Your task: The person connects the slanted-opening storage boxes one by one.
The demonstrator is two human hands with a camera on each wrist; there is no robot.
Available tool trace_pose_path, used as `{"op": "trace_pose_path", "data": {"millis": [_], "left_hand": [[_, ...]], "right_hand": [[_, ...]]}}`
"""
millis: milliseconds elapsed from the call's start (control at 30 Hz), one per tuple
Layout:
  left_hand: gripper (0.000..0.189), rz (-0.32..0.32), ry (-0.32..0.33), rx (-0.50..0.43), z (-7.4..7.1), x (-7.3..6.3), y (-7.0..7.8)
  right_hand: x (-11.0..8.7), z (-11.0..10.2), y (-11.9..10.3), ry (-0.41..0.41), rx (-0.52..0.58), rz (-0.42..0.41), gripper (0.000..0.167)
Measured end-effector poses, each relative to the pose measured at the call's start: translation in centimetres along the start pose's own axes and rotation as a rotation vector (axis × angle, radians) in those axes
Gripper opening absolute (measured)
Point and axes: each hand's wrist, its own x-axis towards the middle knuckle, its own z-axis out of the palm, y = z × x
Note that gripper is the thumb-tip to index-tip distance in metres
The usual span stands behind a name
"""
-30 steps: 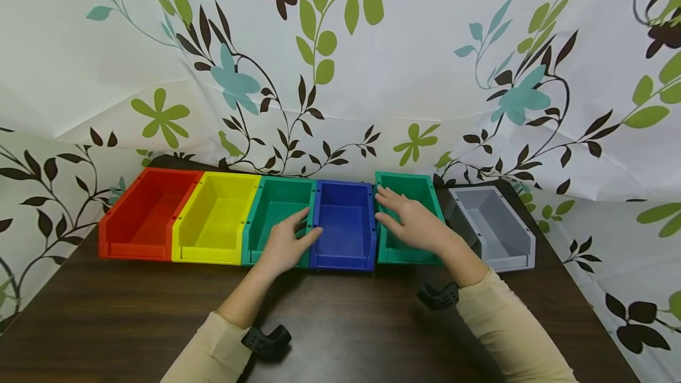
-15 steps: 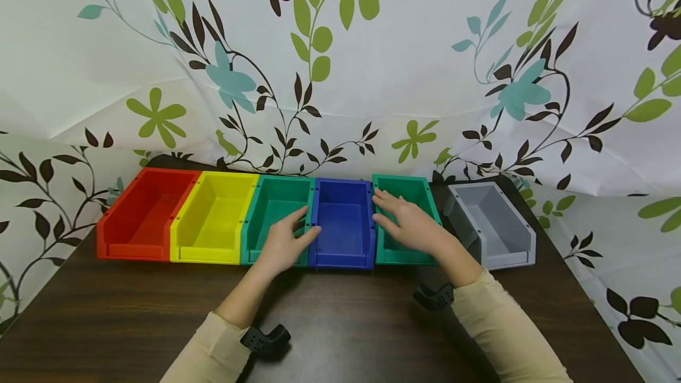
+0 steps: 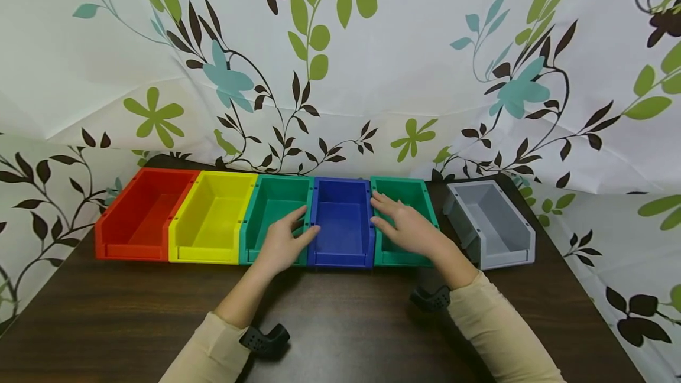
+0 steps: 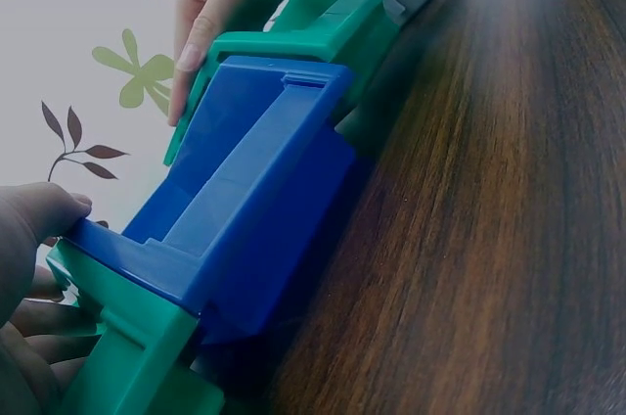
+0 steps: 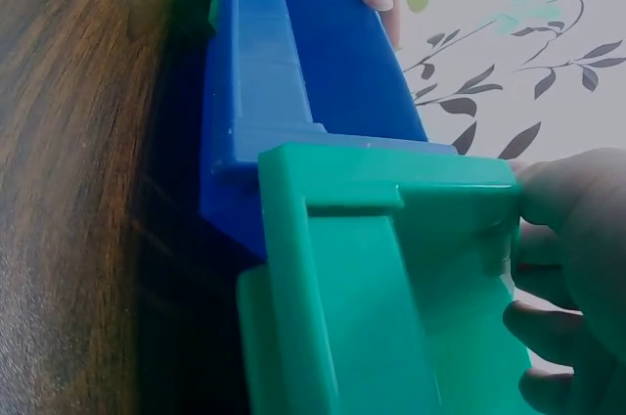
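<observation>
In the head view my left hand lies over the left green bin. Its thumb touches the left rim of the blue bin, while the fingers sit inside the green bin, against the adjoining walls. Over the right green bin is my right hand, holding the left rim by thumb and fingertips. The right wrist view shows its fingers bent beside the green bin; their exact contact is partly hidden. That bin stands against the blue bin's right side. All three look vacant inside.
A yellow bin and a red bin continue the row on the left. Apart on the right stands a grey bin. The row sits on a dark wooden table before a leaf-patterned cloth.
The right green bin has slid slightly leftward and toward the person, with my right hand on it. Its front now lines up more closely with the blue bin. My left hand has barely moved.
</observation>
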Motion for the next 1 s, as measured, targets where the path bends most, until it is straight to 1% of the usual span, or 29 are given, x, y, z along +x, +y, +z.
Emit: {"op": "trace_pose_path", "data": {"millis": [200, 400, 500, 633, 767, 867, 933, 1000], "left_hand": [[0.062, -0.015, -0.003, 0.011, -0.2, 0.0, 0.1], [0.063, -0.014, -0.008, 0.024, -0.4, 0.1, 0.2], [0.062, -0.011, -0.011, 0.026, -0.5, 0.3, 0.2], [0.061, -0.008, 0.018, 0.013, -0.4, 0.3, 0.3], [0.058, -0.045, 0.053, -0.041, 0.3, 0.0, 0.4], [0.056, -0.085, 0.083, -0.067, 0.8, -0.2, 0.5], [0.054, -0.097, 0.118, -0.056, 0.8, -0.2, 0.7], [0.052, -0.11, 0.158, -0.041, 0.6, -0.2, 0.8]], "right_hand": [[0.1, 0.5, 0.1, 0.005, 0.026, 0.002, 0.054], [0.1, 1.0, 0.3, 0.014, 0.044, 0.004, 0.054], [0.1, 1.1, 0.4, 0.031, 0.051, -0.002, 0.054], [0.0, 1.7, 0.7, 0.076, 0.073, -0.005, 0.054], [-0.7, 2.6, 1.1, 0.116, 0.09, 0.014, 0.055], [-1.6, 2.3, 1.4, 0.176, 0.085, 0.013, 0.056], [-2.0, 1.3, 1.6, 0.253, 0.079, 0.006, 0.054], [-2.4, -0.1, 2.1, 0.35, 0.073, 0.012, 0.051]]}}
